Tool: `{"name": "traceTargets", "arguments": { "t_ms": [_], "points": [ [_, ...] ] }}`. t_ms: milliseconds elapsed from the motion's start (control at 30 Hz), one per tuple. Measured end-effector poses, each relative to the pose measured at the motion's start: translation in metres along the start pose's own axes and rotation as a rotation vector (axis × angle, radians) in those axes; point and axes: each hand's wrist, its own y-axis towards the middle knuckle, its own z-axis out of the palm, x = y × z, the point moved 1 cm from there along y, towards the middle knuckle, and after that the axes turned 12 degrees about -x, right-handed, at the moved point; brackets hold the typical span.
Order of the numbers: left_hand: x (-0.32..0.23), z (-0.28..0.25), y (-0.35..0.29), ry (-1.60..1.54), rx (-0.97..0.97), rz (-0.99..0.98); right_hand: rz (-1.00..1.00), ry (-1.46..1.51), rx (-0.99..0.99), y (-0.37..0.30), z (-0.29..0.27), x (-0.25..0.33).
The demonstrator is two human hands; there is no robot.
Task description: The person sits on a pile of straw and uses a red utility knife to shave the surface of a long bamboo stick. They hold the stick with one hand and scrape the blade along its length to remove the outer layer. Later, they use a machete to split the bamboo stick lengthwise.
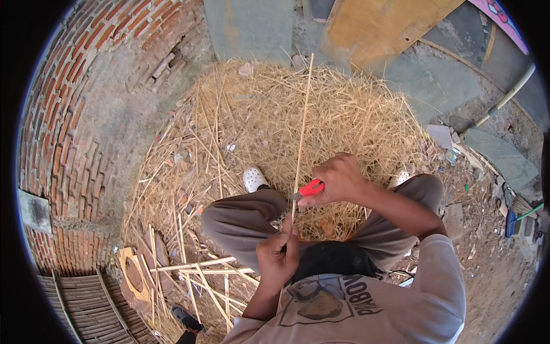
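Observation:
A long, thin bamboo strip (304, 120) runs upward from my lap over the straw. My left hand (277, 252) is closed around its lower end. Above it, my right hand (338, 179) grips a red-handled knife (311, 188), whose dark blade touches the strip just above my left fingers. Part of the handle is hidden inside my right palm, so its full shape does not show.
Dry straw shavings (332, 109) cover the ground ahead. Loose bamboo strips (212, 269) lie at my left, near a dark shoe (184, 316). A brick wall (74, 132) rises on the left; flat boards (249, 31) stand at the back.

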Motion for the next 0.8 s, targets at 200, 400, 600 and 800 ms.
{"name": "traceTargets", "arguments": {
  "t_ms": [200,400,600,800],
  "points": [
    [0.003,0.004,0.006,-0.009,-0.034,-0.01,0.027,0.009,0.081,0.003,-0.004,-0.005],
    [0.002,0.006,0.005,-0.03,-0.033,-0.019,0.063,-0.016,0.089,0.001,-0.005,-0.008],
    [0.002,0.009,0.004,-0.05,-0.029,-0.016,0.016,-0.055,-0.007,0.002,-0.001,-0.012],
    [0.003,0.002,-0.011,0.042,0.044,-0.012,0.188,-0.21,-0.08,0.014,0.001,-0.047]
  ]
}}
